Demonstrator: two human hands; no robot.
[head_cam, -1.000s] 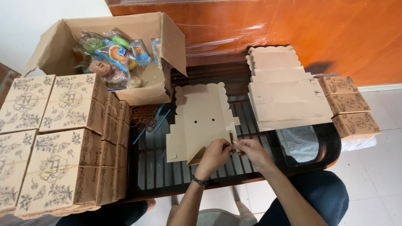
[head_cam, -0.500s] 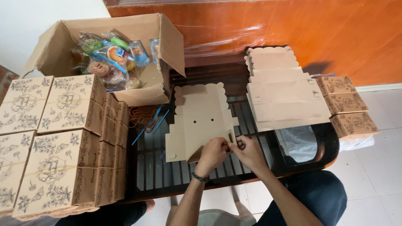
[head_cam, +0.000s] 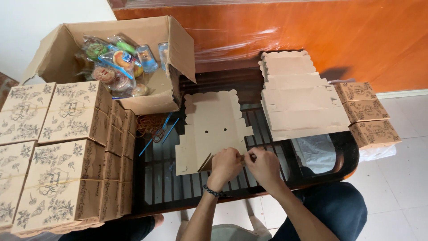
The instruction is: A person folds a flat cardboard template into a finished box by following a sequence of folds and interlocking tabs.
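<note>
Pinching near edge of flat box blank (head_cam: 213, 129): left hand (head_cam: 225, 164), right hand (head_cam: 264, 166), both closed on flap.

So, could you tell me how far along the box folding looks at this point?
Done: a block of folded printed boxes stands stacked at the left, and three more at the right. In hand: the left hand and right hand pinch the near edge of one flat box blank on the table. Left: a stack of unfolded blanks, and the snack packets in the open carton.
</note>
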